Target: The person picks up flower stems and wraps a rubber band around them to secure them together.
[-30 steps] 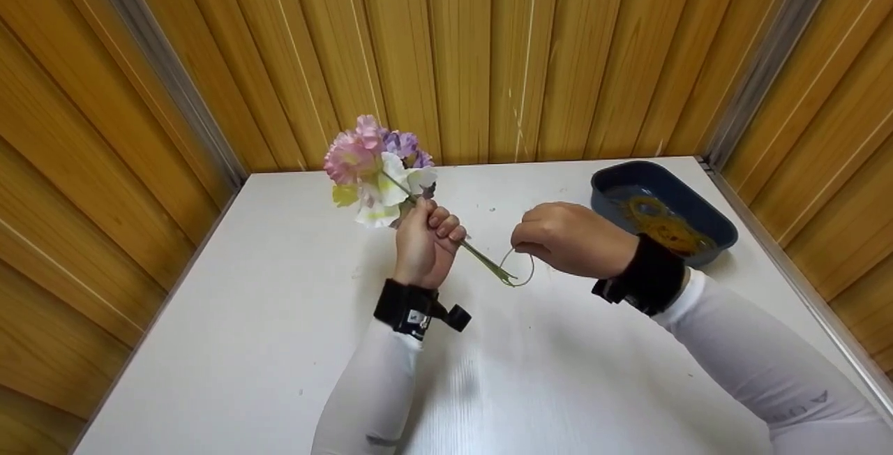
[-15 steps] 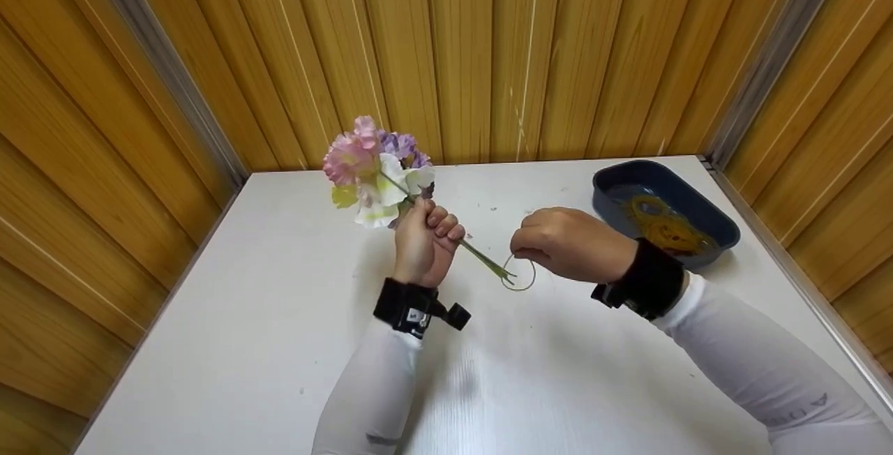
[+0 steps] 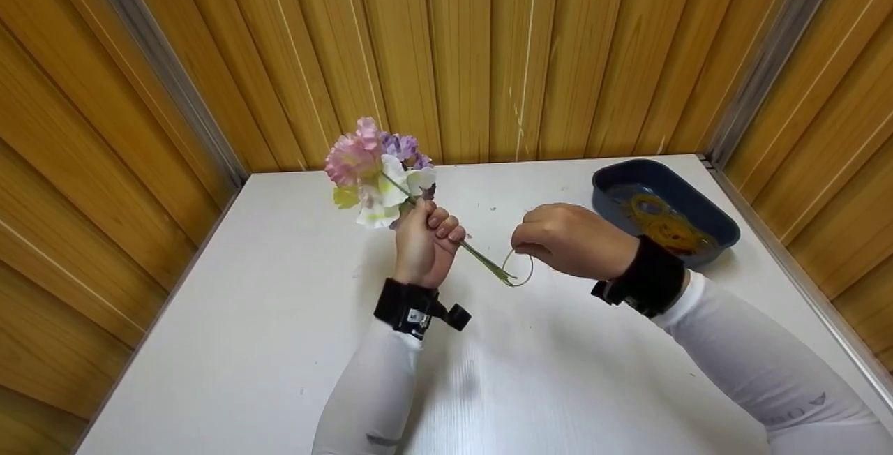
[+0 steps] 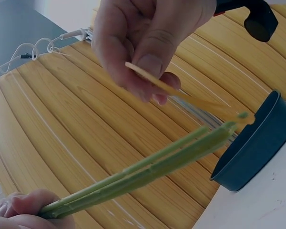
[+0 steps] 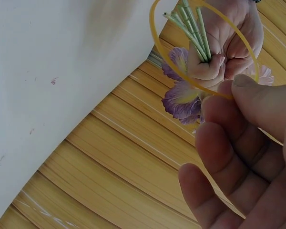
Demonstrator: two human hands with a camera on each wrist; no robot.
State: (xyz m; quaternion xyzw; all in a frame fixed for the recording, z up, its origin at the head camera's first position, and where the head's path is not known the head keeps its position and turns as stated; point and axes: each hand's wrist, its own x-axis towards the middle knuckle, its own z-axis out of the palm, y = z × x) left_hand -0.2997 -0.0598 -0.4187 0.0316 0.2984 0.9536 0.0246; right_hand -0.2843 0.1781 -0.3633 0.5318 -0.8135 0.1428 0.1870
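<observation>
My left hand grips a small bunch of artificial flowers by the stems, fingers curled round them. Pink, purple, white and yellow blooms spread beyond the thumb, away from me. The bare green stem ends stick out of the fist toward the right. Between thumb and forefinger, my right hand pinches a thin yellow rubber band. The band hangs as a round loop at the stem tips, which show inside its outline in the right wrist view. Both hands are raised over the white table.
A dark blue tray with several yellow rubber bands in it stands at the back right of the white table. Wood-patterned panels wall in the back and both sides. A coiled white cable shows in the left wrist view.
My right hand dipped slightly, then rose back with the rubber band, and the loop's lower edge now lies against the stem tips. The left hand and flowers have stayed nearly still.
</observation>
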